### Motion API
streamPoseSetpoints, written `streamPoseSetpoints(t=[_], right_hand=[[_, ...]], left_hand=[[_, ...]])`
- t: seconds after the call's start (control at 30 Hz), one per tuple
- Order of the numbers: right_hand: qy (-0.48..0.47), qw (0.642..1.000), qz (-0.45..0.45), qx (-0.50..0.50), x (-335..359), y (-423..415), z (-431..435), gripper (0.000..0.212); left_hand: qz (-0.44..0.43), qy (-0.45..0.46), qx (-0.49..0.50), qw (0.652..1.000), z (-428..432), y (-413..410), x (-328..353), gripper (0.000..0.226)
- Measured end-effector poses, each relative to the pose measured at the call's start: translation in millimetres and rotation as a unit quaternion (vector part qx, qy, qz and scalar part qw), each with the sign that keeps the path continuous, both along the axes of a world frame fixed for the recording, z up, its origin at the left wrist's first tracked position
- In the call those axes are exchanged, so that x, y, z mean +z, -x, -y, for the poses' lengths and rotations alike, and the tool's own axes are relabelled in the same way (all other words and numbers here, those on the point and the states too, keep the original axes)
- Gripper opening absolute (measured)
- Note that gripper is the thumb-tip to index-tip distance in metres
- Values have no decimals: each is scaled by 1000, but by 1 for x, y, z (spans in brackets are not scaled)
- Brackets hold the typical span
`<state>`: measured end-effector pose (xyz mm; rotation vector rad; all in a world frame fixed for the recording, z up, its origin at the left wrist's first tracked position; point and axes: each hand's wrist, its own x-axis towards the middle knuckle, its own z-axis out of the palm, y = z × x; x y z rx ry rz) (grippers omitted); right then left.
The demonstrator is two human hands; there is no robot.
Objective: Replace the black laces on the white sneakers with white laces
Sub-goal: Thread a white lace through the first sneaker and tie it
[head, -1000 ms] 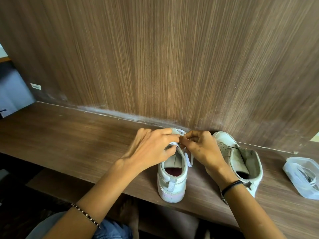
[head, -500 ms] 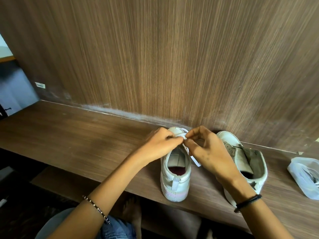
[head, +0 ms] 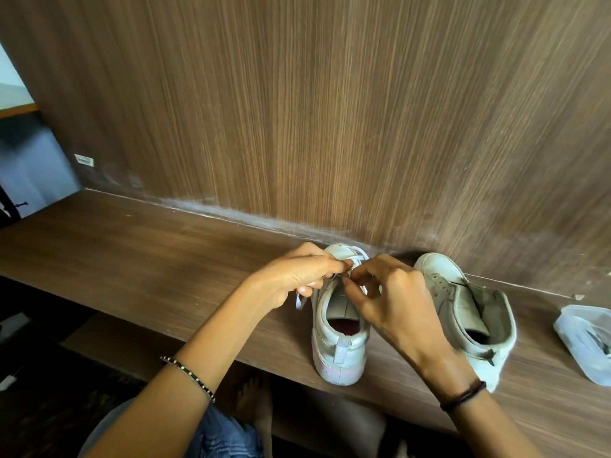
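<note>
Two white sneakers stand on a brown wooden shelf, heels toward me. The left sneaker (head: 340, 342) carries a white lace (head: 355, 259) across its front eyelets. My left hand (head: 297, 277) pinches that lace above the tongue, and a loose lace end (head: 300, 300) hangs below its fingers. My right hand (head: 393, 299) pinches the same lace from the other side, fingertips almost touching the left hand's. The right sneaker (head: 463, 309) has no lace in its eyelets and its tongue lies open. No black lace is in view.
A clear plastic packet (head: 585, 342) with something white inside lies on the shelf (head: 132, 259) at the far right. A wood-grain wall (head: 330, 110) rises directly behind the sneakers. The shelf's front edge runs just below the heels, with my knees and dark floor beneath.
Both hands have shifted slightly toward the toe of the left sneaker while staying on the white lace. A lace end that hung to the right now hangs left, under my left hand.
</note>
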<state>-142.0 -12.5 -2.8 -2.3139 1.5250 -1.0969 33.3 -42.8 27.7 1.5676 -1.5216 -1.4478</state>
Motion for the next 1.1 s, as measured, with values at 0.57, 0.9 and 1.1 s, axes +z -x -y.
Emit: streamPoseSetpoints(t=[0.57,0.9,1.1], right_hand=[[-115,829,544,-56,41,43,10,43],[-152,973,149,84,26,24,6,19],[-155,980,90,82,10,19,14,20]], left_hand=[[29,40,-3,999,5,-4,-8,29],[14,29,4,999,4,-2,-7,40],[20,31,-2,999,2,-3,-5,38]])
